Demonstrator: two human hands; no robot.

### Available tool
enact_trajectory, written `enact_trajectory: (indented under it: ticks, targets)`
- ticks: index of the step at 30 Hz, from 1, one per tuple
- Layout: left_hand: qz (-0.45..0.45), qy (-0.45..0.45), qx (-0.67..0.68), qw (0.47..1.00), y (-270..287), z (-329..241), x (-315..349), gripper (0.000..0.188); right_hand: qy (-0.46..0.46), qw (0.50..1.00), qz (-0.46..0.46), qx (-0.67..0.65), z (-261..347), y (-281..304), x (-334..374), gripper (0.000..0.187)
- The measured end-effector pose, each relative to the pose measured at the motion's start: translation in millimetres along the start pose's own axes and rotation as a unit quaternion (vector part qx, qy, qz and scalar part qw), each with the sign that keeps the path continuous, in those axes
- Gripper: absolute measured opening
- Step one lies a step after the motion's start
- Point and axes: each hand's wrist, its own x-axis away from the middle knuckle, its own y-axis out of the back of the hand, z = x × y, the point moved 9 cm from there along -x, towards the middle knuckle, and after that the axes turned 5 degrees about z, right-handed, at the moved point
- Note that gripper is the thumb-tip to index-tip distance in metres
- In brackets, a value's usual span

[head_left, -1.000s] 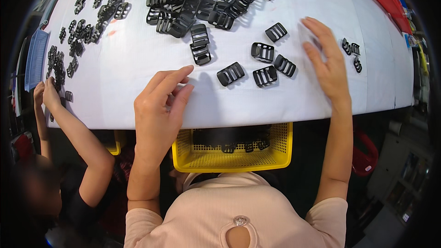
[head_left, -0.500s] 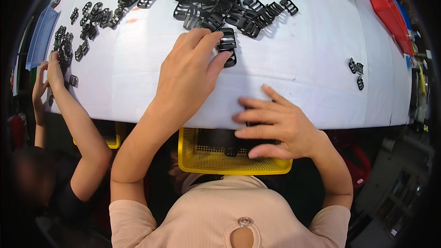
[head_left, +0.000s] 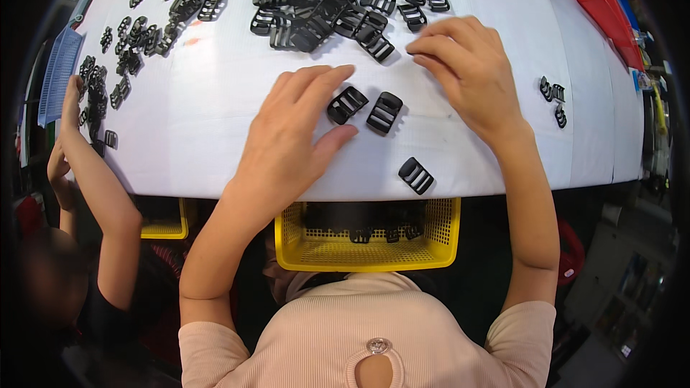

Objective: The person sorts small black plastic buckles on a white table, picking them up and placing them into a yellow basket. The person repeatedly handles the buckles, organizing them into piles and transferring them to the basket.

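My left hand [head_left: 287, 115] rests over the white tabletop with thumb and fingers spread. Just off its fingertips lies a black plastic strap buckle [head_left: 348, 105], and another buckle [head_left: 384, 113] is to the right of that. My right hand [head_left: 471, 75] reaches farther out, its fingers loosely bent and slightly apart, with nothing visible in them. Several loose buckles lie just beyond its fingertips, the closest being one buckle [head_left: 412, 17]. A single buckle [head_left: 416, 175] lies close to the table's front edge.
A large heap of black buckles [head_left: 309, 11] covers the far middle. Below the table edge sits a yellow basket [head_left: 366, 261] holding some buckles. A small buckle cluster [head_left: 553, 100] lies at right, near a red tray [head_left: 600, 11]. At left, a co-worker's arm [head_left: 97, 179] reaches toward more buckles.
My right hand has moved from above the basket out toward the heap. The buckles at my left fingertips now lie apart. A buckle now shows near the front edge.
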Motion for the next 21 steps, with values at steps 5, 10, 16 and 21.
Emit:
enact_trajectory:
  ticks: [5,10,16,21]
  targets:
    - [-0.009,-0.039,-0.043,0.998,4,-2,7,0.053,-0.290,0.869,0.163,-0.365,-31,-15,51,0.018]
    - [-0.023,-0.067,-0.075,0.995,-3,-9,3,0.035,-0.216,0.960,0.069,-0.164,-34,16,49,0.019]
    - [0.052,0.059,0.012,0.997,-7,7,7,0.021,-0.237,0.951,0.044,-0.195,-33,24,63,0.019]
    - [-0.075,-0.054,-0.131,0.987,11,-6,-13,0.023,-0.193,0.966,0.027,-0.169,-33,11,45,0.022]
